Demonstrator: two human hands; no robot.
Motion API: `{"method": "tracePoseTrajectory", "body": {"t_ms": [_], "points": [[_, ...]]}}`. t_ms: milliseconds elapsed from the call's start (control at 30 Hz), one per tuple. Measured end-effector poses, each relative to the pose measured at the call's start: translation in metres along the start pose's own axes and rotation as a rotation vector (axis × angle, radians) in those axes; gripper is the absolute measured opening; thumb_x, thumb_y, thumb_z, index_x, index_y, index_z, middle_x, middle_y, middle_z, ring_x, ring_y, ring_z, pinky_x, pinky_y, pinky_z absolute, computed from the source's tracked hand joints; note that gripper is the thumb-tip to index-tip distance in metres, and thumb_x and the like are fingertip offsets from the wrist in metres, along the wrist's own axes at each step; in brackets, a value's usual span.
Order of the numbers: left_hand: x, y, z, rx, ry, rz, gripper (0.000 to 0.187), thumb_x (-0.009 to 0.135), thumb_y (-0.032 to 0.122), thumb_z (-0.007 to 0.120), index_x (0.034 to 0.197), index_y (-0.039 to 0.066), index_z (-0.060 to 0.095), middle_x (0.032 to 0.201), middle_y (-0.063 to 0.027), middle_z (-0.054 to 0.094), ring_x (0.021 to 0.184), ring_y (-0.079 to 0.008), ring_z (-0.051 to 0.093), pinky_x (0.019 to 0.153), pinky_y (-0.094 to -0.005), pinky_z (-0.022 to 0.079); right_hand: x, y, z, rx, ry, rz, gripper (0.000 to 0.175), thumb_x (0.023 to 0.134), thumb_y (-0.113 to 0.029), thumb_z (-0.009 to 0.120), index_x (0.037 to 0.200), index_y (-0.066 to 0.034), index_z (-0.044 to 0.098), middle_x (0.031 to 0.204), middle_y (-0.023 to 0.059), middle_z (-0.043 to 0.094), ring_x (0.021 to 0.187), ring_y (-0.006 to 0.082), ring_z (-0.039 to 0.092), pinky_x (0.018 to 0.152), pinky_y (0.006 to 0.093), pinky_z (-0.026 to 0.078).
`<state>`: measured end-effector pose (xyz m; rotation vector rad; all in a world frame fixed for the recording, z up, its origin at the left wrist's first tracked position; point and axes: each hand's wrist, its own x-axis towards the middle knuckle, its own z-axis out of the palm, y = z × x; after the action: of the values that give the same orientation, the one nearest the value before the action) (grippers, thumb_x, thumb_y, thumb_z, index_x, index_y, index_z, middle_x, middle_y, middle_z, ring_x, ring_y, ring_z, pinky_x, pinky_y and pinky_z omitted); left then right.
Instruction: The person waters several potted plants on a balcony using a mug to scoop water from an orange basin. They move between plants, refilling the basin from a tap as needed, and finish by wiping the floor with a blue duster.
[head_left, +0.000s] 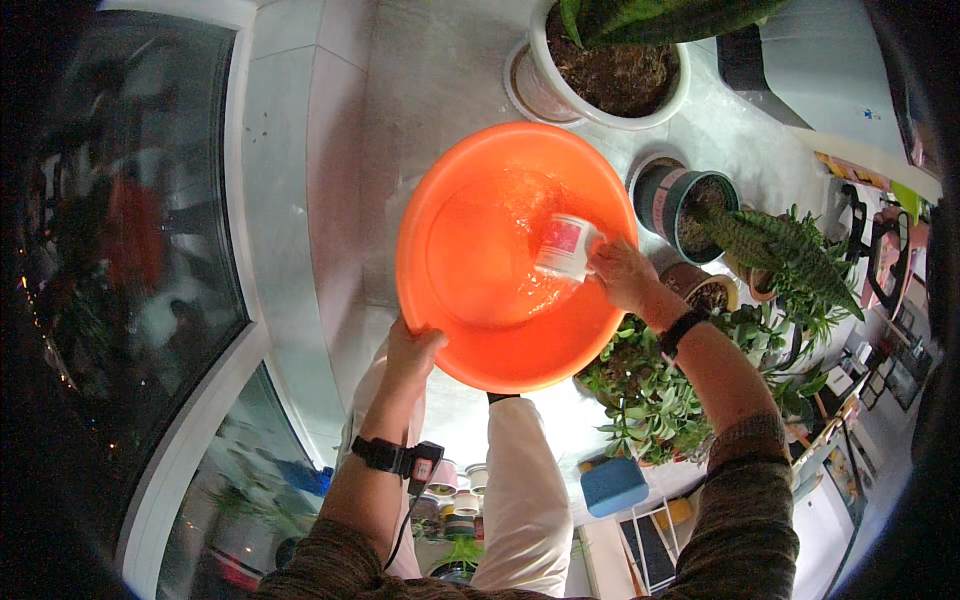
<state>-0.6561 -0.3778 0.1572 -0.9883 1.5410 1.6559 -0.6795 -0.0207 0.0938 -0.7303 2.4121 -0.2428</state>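
An orange plastic basin with water in it is before me. My left hand grips its rim at the near left, thumb over the edge. Over the right side of the basin, my right hand holds a white mug with a pink printed patch. The mug is tilted and touches the rippling water. The grip seems to be at its handle, which my fingers mostly hide.
A white pot of soil stands beyond the basin. To the right are a dark green pot with a mottled leafy plant and a bushy plant. A blue box-like object lies nearer me. Dark window glass is at left.
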Motion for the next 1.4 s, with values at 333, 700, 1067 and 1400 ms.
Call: {"method": "tracePoseTrajectory", "body": {"t_ms": [333,700,1067,1400], "points": [[0.0,0.009,0.005,0.085,-0.059,0.101,0.048,0.064,0.001,0.054,0.111,-0.003,0.054,0.1,-0.0061,0.06,0.09,-0.015,0.056,0.078,-0.0264,0.044,-0.033,-0.014,-0.003,1.177,0.192,0.402,0.026,0.082,-0.022,0.064,0.1,-0.0038,0.06,0.09,0.0062,0.06,0.085,0.0231,0.057,0.081,0.0318,0.044],[0.0,0.011,0.016,0.071,-0.05,0.06,0.047,0.064,0.002,0.054,0.111,-0.002,0.054,0.098,-0.0048,0.06,0.087,-0.0145,0.056,0.077,-0.0248,0.043,-0.027,-0.001,-0.134,1.522,0.293,0.543,0.027,0.093,-0.031,0.045,0.086,-0.0064,0.054,0.077,-0.0009,0.049,0.073,0.0097,0.043,0.069,0.0234,0.035],[0.001,0.012,0.017,0.009,-0.026,0.04,0.047,0.064,0.0,0.055,0.111,-0.002,0.053,0.093,-0.0036,0.059,0.081,-0.0125,0.054,0.074,-0.0241,0.043,0.022,0.032,-0.206,1.671,0.237,0.779,0.032,0.094,-0.035,0.043,0.072,-0.0122,0.05,0.061,-0.0013,0.045,0.046,0.0072,0.03,0.044,0.0217,0.026],[0.003,0.014,0.017,0.04,-0.035,0.025,0.044,0.065,0.0,0.054,0.109,-0.002,0.054,0.091,-0.0033,0.059,0.079,-0.0112,0.054,0.071,-0.0237,0.043,0.032,0.064,-0.219,2.081,0.062,0.794,0.031,0.094,-0.035,0.046,0.074,-0.0119,0.05,0.054,-0.0055,0.039,0.042,0.0042,0.031,0.035,0.0171,0.02]]}}
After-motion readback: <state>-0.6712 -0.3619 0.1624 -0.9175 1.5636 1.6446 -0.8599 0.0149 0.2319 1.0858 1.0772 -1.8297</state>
